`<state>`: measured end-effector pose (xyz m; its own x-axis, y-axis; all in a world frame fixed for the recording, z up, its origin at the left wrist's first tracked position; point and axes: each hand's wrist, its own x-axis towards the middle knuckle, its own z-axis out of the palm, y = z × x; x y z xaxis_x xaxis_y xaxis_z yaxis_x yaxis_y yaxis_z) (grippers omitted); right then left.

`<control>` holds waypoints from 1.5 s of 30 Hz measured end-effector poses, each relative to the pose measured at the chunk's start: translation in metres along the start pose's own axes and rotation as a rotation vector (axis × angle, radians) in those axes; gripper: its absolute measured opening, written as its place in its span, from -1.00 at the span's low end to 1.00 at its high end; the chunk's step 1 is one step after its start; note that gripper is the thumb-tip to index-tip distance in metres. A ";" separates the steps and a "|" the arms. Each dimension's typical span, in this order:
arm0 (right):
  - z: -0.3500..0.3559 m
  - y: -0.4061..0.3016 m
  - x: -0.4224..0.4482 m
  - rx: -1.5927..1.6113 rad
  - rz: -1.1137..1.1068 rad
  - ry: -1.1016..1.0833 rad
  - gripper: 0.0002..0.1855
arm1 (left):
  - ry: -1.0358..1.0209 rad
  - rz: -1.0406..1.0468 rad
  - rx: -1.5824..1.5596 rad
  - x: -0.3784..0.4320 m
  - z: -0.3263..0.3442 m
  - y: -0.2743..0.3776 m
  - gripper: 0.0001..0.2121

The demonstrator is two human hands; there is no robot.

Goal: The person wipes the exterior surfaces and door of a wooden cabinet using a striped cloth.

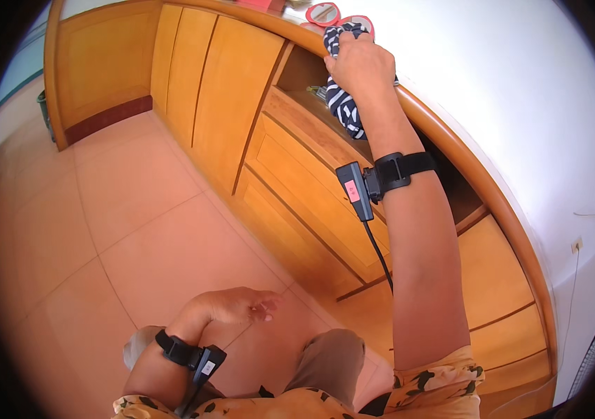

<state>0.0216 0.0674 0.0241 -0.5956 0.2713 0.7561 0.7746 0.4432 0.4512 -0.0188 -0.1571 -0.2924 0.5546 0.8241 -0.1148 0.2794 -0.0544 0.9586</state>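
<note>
My right hand (363,63) reaches out to the top of a wooden cabinet and grips a dark blue and white striped cloth (347,107). Part of the cloth hangs over the rounded front edge, in front of an open shelf. Just beyond my fingers, a red-rimmed folding mirror (323,14) stands opened near the wall; the cloth and hand cover some of it. My left hand (240,305) hangs low over the tiled floor, away from the cabinet, its fingers loosely curled and holding nothing that I can see.
The cabinet's curved wooden edge (449,149) runs along the white wall. Below it is an open shelf (302,68) with a small item (318,92) inside. A wall socket (577,245) with a cord is at the right. A green bin (43,112) stands at far left.
</note>
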 end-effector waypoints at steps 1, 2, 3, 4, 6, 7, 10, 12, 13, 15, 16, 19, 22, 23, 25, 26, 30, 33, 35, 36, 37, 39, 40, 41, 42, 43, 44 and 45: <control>-0.004 0.001 -0.001 0.003 -0.001 -0.022 -0.56 | -0.003 -0.004 0.006 0.001 -0.001 -0.003 -0.53; -0.007 0.003 -0.003 0.010 0.012 -0.047 -0.57 | -0.008 -0.007 0.012 0.001 -0.001 -0.003 -0.52; -0.009 0.007 -0.006 0.016 0.017 -0.049 -0.57 | -0.005 -0.020 0.019 0.001 -0.002 0.002 -0.52; -0.011 0.012 -0.009 0.020 0.023 -0.051 -0.58 | -0.004 -0.032 0.027 0.001 -0.004 0.008 -0.53; -0.020 0.021 -0.016 0.032 0.032 -0.059 -0.58 | 0.006 -0.025 0.023 0.001 -0.003 0.014 -0.53; -0.027 0.025 -0.020 0.036 0.042 -0.074 -0.58 | 0.015 -0.005 0.012 0.002 -0.004 0.011 -0.53; -0.044 0.040 -0.035 0.055 0.076 -0.094 -0.58 | 0.018 0.010 0.006 0.003 -0.004 0.011 -0.54; -0.057 0.050 -0.047 0.062 0.098 -0.111 -0.58 | 0.020 0.015 0.013 0.003 -0.005 0.011 -0.54; -0.063 0.054 -0.053 0.065 0.107 -0.119 -0.57 | 0.025 0.022 0.017 0.003 -0.006 0.009 -0.54; -0.076 0.063 -0.066 0.047 0.125 -0.112 -0.57 | 0.031 0.032 0.017 0.003 -0.005 0.010 -0.54; -0.082 0.069 -0.074 0.037 0.126 -0.108 -0.57 | 0.032 0.034 0.012 0.004 -0.005 0.012 -0.54; -0.094 0.087 -0.099 -0.011 0.134 -0.048 -0.55 | 0.028 0.032 0.004 0.004 -0.001 0.028 -0.54; -0.102 0.100 -0.121 -0.037 0.136 0.014 -0.50 | 0.036 0.049 -0.046 0.004 0.001 0.026 -0.55; -0.104 0.106 -0.129 -0.032 0.122 0.058 -0.53 | 0.041 0.058 -0.070 0.003 0.001 0.024 -0.55; -0.110 0.117 -0.146 -0.025 0.086 0.152 -0.59 | 0.059 0.040 -0.040 0.000 0.002 0.031 -0.56; -0.114 0.120 -0.157 0.048 0.103 0.178 -0.54 | 0.069 0.030 -0.026 -0.001 0.002 0.034 -0.56; -0.126 0.126 -0.211 0.191 -0.035 0.252 -0.33 | 0.215 0.052 -0.045 0.004 0.007 0.035 -0.57; -0.123 0.095 -0.258 0.432 0.118 0.127 -0.31 | 0.384 0.157 -0.045 0.007 0.013 0.050 -0.57; -0.109 0.066 -0.290 0.759 0.355 0.035 -0.36 | 0.498 0.265 0.003 0.012 0.018 0.054 -0.57; -0.105 0.053 -0.302 0.950 0.445 0.021 -0.37 | 0.481 0.288 -0.062 0.016 0.021 0.057 -0.58; -0.098 0.037 -0.316 0.991 0.538 0.015 -0.45 | 0.471 0.305 -0.121 0.019 0.023 0.060 -0.58; -0.080 0.013 -0.338 1.453 0.763 -0.157 -0.54 | 0.435 0.316 -0.247 0.026 0.025 0.063 -0.59; -0.076 0.003 -0.346 1.643 0.908 -0.182 -0.56 | 0.411 0.309 -0.312 0.029 0.026 0.065 -0.61; -0.072 -0.005 -0.354 1.830 1.056 -0.205 -0.57 | 0.388 0.302 -0.376 0.032 0.028 0.066 -0.62; -0.070 -0.011 -0.357 2.016 1.199 -0.229 -0.58 | 0.375 0.296 -0.416 0.033 0.030 0.065 -0.59; -0.072 -0.013 -0.358 2.195 1.410 -0.300 -0.54 | 0.361 0.290 -0.456 0.035 0.031 0.063 -0.57; -0.068 -0.013 -0.364 2.337 1.476 -0.324 -0.52 | 0.346 0.285 -0.497 0.038 0.033 0.062 -0.55; -0.064 -0.015 -0.366 2.491 1.528 -0.348 -0.49 | 0.371 0.271 -0.558 0.038 0.035 0.062 -0.52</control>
<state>0.2419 -0.0931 -0.2294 -0.5256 0.8400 -0.1351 -0.5686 -0.4649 -0.6786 0.0474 -0.1486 -0.2465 0.2178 0.9648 0.1474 -0.3269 -0.0702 0.9424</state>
